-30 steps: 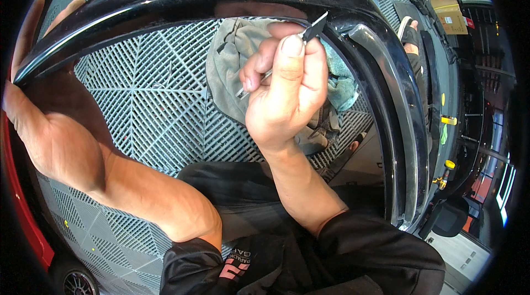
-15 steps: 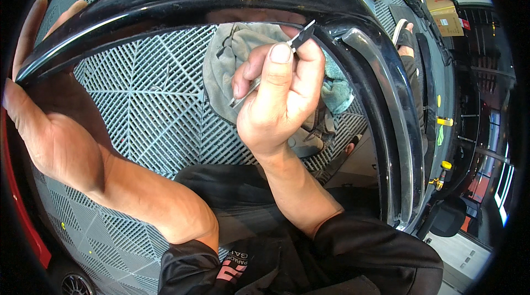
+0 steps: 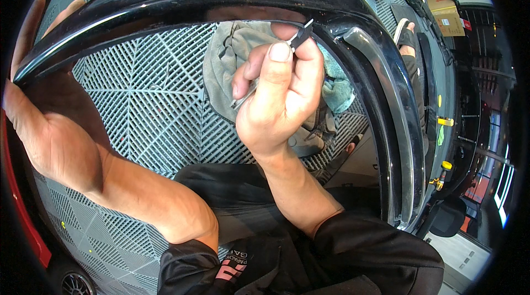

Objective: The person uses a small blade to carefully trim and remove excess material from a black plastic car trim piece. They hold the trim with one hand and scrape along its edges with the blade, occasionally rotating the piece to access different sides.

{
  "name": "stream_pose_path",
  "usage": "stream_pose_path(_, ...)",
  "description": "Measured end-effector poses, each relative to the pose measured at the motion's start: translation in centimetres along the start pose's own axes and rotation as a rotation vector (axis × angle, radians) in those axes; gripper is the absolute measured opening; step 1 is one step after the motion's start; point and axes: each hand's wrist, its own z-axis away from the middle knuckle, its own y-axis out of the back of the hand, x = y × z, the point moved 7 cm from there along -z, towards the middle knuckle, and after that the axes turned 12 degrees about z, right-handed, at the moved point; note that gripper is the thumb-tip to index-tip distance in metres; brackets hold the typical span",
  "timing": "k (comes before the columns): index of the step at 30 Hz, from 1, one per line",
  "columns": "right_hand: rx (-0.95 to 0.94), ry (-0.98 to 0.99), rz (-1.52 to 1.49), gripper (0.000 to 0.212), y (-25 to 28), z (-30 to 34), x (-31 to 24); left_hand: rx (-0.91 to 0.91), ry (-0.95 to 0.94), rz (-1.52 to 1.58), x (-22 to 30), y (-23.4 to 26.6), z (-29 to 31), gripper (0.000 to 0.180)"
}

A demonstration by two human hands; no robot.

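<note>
Near the far right corner of the black panel [image 3: 182, 11], the right hand [image 3: 280, 93] pinches a knife [image 3: 302, 34] between thumb and forefinger, with the blade at the panel's inner edge; whether it touches, one cannot tell. The left hand [image 3: 63, 143] has its fingers spread around the panel's left end; how firmly it presses is not clear. The knife is probably light and stiff, its thin blade easy to snap, so the handle is the safe hold. The panel looks slippery and bulky, better supported along its rim.
</note>
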Motion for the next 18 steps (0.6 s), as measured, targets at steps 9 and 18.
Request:
stream_pose_path(9, 0.019, 0.019, 0.038, 0.024, -0.39, 0.06, -0.56, 0.032, 0.007, -0.001, 0.2, -0.05, 0.09, 0.071)
stream_pose_path(18, 0.007, 0.049, 0.034, 0.024, -0.43, 0.01, -0.35, 0.031, 0.018, 0.033, 0.09, -0.09, 0.15, 0.071)
